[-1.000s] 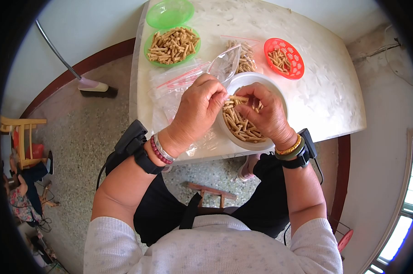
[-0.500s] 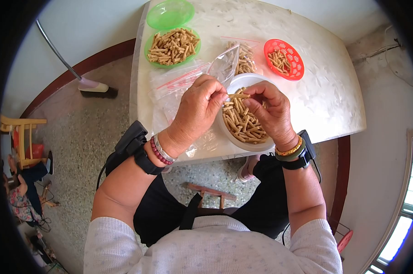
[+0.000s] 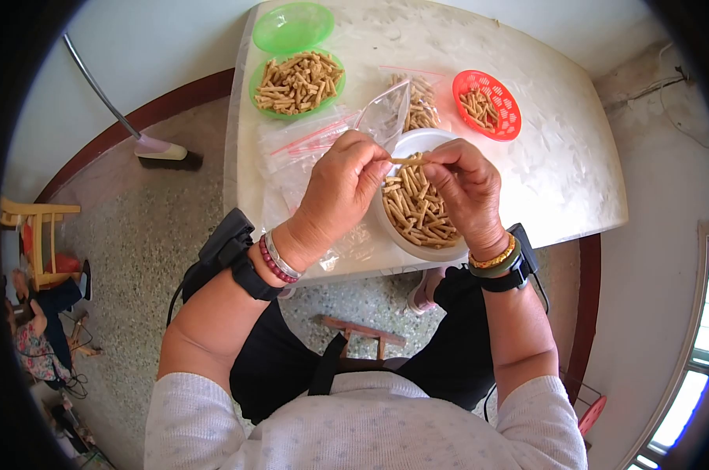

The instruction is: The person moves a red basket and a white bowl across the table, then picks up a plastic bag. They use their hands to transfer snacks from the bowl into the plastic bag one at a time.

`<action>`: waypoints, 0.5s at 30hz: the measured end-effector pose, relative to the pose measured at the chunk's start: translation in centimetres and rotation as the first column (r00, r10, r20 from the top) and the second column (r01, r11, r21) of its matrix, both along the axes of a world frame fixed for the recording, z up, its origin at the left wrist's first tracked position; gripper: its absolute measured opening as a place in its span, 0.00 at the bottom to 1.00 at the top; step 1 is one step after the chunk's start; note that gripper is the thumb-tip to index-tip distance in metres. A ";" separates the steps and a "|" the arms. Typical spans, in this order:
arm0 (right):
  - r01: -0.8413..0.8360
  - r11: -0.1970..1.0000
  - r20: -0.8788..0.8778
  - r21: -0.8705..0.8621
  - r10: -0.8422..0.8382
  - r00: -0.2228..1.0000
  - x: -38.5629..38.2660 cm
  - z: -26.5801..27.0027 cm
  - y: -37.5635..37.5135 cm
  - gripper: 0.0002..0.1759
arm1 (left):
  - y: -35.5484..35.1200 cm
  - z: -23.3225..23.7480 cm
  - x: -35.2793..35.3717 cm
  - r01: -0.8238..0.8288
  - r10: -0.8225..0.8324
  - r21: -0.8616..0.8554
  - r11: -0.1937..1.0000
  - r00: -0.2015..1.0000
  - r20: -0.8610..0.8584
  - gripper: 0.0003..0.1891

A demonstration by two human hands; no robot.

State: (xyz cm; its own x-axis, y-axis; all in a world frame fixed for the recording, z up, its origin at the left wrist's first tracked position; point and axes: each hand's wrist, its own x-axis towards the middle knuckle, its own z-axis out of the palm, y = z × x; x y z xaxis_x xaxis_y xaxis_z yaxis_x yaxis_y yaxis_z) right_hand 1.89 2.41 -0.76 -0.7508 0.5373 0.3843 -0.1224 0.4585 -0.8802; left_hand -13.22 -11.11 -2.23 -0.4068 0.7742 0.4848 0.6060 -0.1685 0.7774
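Note:
A thin tan stick (image 3: 408,161), perhaps a piece of dried root, is stretched level between my two hands. One end is pinched by the thumb and fingers of my left hand (image 3: 342,178); the other end is pinched by my right hand (image 3: 470,188). Right below them stands a white bowl (image 3: 426,254) with many similar sticks (image 3: 418,213) in it. My right hand covers part of the bowl's right side. Just behind the bowl lies a clear zip bag (image 3: 422,106) holding more sticks. Flat clear bags (image 3: 288,168) lie beside and partly under my left hand.
A green plate (image 3: 255,84) heaped with sticks and another green plate (image 3: 293,28) sit at the table's far left. A red basket (image 3: 513,117) with some sticks stands to the right. A broom (image 3: 162,150) leans at the left wall. Another person (image 3: 45,329) is at far left.
My right hand has turned slightly, and its fingertips now close on the end of the stick, which shows more fully between both hands. My left hand has hardly moved.

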 end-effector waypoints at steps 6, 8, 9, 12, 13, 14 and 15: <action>0.181 0.979 -0.094 -0.094 -0.190 0.977 -0.4 0.1 0.5 0.04 | -0.3 0.4 1.1 0.027 -0.036 -0.046 0.999 0.979 -0.202 0.07; 0.237 0.971 -0.107 0.038 -0.232 0.967 -0.9 0.6 0.3 0.04 | -0.3 0.2 1.2 0.030 -0.044 -0.061 0.998 0.968 -0.249 0.07; 0.259 0.946 -0.071 0.193 -0.249 0.966 -1.1 1.3 -0.1 0.05 | -0.3 0.1 1.3 0.033 -0.054 -0.077 0.996 0.954 -0.295 0.08; 0.265 0.890 -0.016 0.370 -0.279 0.960 -1.8 1.3 -0.3 0.06 | -0.4 0.0 1.3 0.043 -0.070 -0.084 0.996 0.935 -0.347 0.09; 0.261 0.880 0.005 0.397 -0.287 0.958 -2.1 1.1 -0.1 0.06 | -0.5 -0.2 1.4 0.046 -0.072 -0.084 0.995 0.935 -0.347 0.09; 0.247 0.878 0.028 0.411 -0.283 0.959 -2.3 1.1 0.1 0.06 | -0.5 -0.3 1.4 0.086 -0.114 -0.094 0.992 0.930 -0.349 0.09; 0.249 0.877 0.029 0.411 -0.286 0.958 -2.6 1.0 0.2 0.06 | -0.5 -0.4 1.5 0.127 -0.156 -0.104 0.986 0.923 -0.352 0.09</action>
